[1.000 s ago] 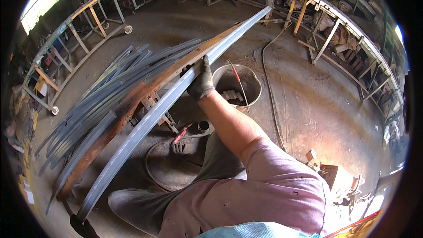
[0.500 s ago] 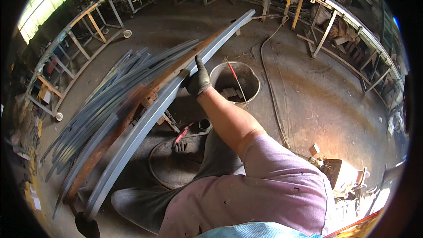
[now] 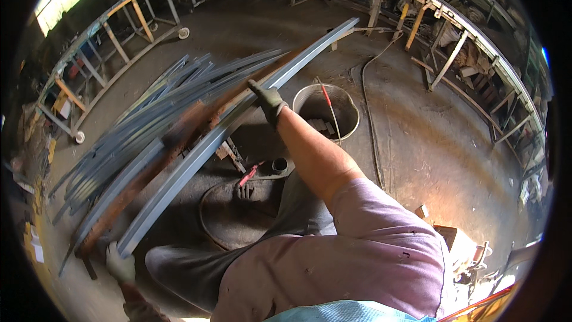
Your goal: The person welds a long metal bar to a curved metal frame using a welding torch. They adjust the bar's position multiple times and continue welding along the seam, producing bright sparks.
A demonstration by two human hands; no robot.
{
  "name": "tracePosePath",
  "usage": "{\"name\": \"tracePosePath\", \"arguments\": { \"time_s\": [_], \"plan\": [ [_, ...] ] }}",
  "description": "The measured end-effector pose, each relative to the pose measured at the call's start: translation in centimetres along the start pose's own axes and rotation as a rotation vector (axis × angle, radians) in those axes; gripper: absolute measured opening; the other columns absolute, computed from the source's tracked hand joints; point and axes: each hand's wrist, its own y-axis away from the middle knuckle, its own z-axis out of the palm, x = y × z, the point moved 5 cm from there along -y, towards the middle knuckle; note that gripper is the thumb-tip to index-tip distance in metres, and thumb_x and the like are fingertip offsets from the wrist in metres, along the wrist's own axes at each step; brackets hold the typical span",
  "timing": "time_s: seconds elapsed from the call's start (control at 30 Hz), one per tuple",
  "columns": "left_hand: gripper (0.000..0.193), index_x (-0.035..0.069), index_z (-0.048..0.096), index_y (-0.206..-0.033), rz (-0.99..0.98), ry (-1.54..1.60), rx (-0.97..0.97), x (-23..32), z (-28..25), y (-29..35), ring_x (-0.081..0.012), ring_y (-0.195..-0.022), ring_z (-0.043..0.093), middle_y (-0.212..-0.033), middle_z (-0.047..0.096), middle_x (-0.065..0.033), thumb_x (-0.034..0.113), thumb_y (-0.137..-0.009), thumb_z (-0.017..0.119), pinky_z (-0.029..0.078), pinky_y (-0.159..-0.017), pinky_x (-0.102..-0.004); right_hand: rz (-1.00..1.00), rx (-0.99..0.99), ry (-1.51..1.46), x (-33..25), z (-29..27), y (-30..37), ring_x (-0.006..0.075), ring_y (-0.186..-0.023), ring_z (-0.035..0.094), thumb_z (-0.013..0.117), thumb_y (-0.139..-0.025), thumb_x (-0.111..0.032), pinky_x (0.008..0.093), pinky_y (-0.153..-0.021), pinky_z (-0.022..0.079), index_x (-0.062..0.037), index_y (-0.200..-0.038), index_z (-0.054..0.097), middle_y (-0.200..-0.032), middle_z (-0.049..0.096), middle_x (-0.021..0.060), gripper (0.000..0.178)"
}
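Note:
A long grey steel bar [image 3: 179, 185] slants from lower left to upper right, beside a rusty brown beam [image 3: 128, 211]. Around its middle, my right hand [image 3: 271, 102], in a dark glove, is closed on the bar. At the near lower end, my left hand [image 3: 121, 263], in a paler glove, holds the bar's end; part of its fingers is hidden. Under the bar's right side, a red-handled welding holder [image 3: 249, 174] with a cable lies by a small dark cup [image 3: 279, 166] and a dark glove [image 3: 243, 192].
Several thin grey steel bars [image 3: 128, 134] lie in a pile to the left. A round bucket [image 3: 356, 120] with a red-handled rod [image 3: 326, 95] stands right of my right hand. A hose [image 3: 370, 119] crosses the floor. Wheeled metal frames [image 3: 116, 45] and a long rack [image 3: 459, 53] stand farther out.
My left hand has come up into the light at the bar's lower end. The whole view has shifted slightly. My right hand still grips the bar near the middle.

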Motion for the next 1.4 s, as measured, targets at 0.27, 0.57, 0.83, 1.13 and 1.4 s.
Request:
{"name": "tracePosePath", "arguments": {
  "time_s": [0.27,0.57,0.83,1.13,1.4],
  "plan": [
    [0.059,0.014,0.068,-0.141,-0.093,0.049,-0.209,8.9,10.3,-6.2,-0.0455,-0.118,0.072,-0.131,0.073,-0.0168,0.026,-0.085,0.083,0.06,-0.099,-0.0558,-0.766,-0.377,0.918,-3.3,11.2,9.6,0.0486,-0.165,0.034,0.082,-0.086,-0.076,0.0509,-0.139,0.025,-0.0107,-0.171,0.047,-0.175,0.047,0.0205,0.113],
    [0.053,0.014,0.07,-0.132,0.065,-0.03,-0.111,9.2,14.7,-10.8,-0.04,-0.124,0.069,-0.13,0.073,-0.0129,0.029,-0.083,0.083,0.058,-0.102,-0.0543,-0.944,-0.524,1.289,0.5,24.1,9.3,0.0383,-0.149,0.054,0.082,-0.088,-0.07,0.0563,-0.132,0.031,-0.0182,-0.156,0.066,-0.151,0.069,0.0128,0.088],
    [0.076,0.01,0.063,-0.146,0.145,0.048,-0.327,14.6,19.5,-16.7,-0.0433,-0.145,0.054,-0.149,0.063,-0.0185,0.057,-0.091,0.085,0.046,-0.12,-0.0596,-1.136,-0.434,1.179,0.5,21.5,0.8,0.0394,-0.121,0.069,0.092,-0.084,-0.047,0.0529,-0.111,0.05,-0.0168,-0.126,0.079,-0.125,0.078,0.0122,0.053],
    [0.055,0.007,0.067,-0.15,0.626,0.059,0.055,26.0,22.0,-23.3,-0.0348,-0.152,0.052,-0.154,0.065,-0.014,0.028,-0.1,0.062,0.036,-0.131,-0.0552,-0.839,-0.564,1.078,-0.7,14.5,-9.7,0.0356,-0.118,0.074,0.094,-0.09,-0.03,0.0459,-0.104,0.058,-0.0047,-0.134,0.077,-0.121,0.078,0.0159,0.054],
    [0.058,0.005,0.061,-0.158,0.699,0.144,0.079,26.3,24.3,-23.1,-0.0363,-0.154,0.056,-0.159,0.065,-0.0202,0.031,-0.106,0.056,0.034,-0.136,-0.055,-1.001,-0.507,1.174,-2.8,13.9,-9.4,0.0369,-0.106,0.075,0.085,-0.09,-0.013,0.0481,-0.106,0.056,-0.0098,-0.112,0.079,-0.116,0.079,0.0126,0.022]
  ]
}}
